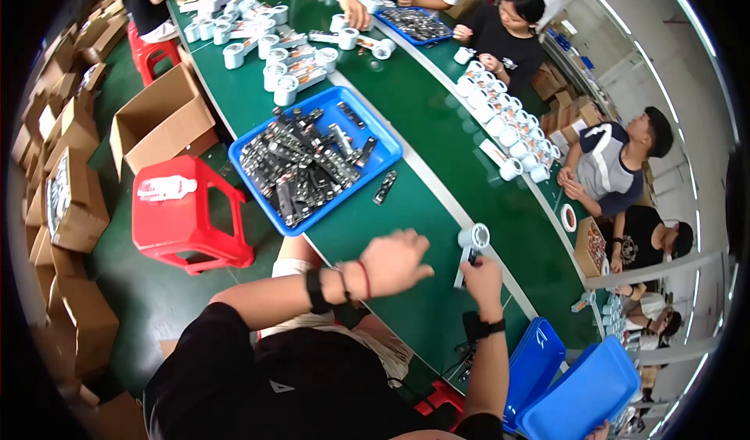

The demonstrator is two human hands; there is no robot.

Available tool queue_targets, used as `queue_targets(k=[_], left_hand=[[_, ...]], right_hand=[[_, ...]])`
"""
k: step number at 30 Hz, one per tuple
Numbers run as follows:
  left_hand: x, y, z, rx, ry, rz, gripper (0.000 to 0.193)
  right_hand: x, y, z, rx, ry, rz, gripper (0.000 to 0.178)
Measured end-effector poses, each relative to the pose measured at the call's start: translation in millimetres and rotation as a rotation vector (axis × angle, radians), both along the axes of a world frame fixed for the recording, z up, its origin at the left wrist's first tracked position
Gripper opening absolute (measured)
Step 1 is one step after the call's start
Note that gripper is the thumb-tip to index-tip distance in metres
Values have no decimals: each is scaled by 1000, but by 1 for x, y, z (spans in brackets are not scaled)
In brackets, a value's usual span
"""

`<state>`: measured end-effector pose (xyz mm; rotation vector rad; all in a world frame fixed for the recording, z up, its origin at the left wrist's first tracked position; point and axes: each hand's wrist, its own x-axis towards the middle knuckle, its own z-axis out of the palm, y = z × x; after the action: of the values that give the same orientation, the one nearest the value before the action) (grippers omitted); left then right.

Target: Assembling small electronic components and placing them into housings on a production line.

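My left hand is raised over the near edge of the green table, fingers apart and holding nothing. Closed in a pinch, my right hand has a small black part at its fingertips. It meets the handle of a pale blue-and-white device with a round head, which rests on the table. Whether the fingers also grip the handle is hidden. Left of my hands stands a blue tray heaped with black strip-shaped modules. One loose black module lies beside the tray.
Many similar pale devices cover the table's far left; more stand in rows across. Blue trays are at right. A red stool, an open carton and stacked boxes stand left. Co-workers sit along the far side.
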<state>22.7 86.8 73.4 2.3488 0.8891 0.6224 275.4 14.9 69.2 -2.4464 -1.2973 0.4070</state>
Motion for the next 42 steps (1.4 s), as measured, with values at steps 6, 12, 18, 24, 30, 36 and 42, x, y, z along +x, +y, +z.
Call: queue_targets(k=[6, 12, 18, 24, 30, 36, 42], left_hand=[[-110, 277, 45, 470, 313, 583, 63], [-163, 402, 3, 65, 782, 563, 95], [-175, 424, 2, 59, 877, 457, 108], [-170, 441, -11, 72, 778, 480, 110], [-157, 439, -10, -49, 884, 531, 110], [-171, 451, -1, -61, 908, 514, 112], [-98, 464, -22, -47, 881, 320, 91]], right_hand=[[150, 142, -11, -43, -103, -276, 37], [157, 149, -8, -223, 127, -454, 39], [107, 70, 19, 22, -213, -230, 30], [87, 7, 10, 62, -109, -249, 27], [65, -17, 4, 98, -86, -236, 26], [35, -32, -1, 94, -53, -196, 25], [52, -96, -11, 111, -199, -253, 22]])
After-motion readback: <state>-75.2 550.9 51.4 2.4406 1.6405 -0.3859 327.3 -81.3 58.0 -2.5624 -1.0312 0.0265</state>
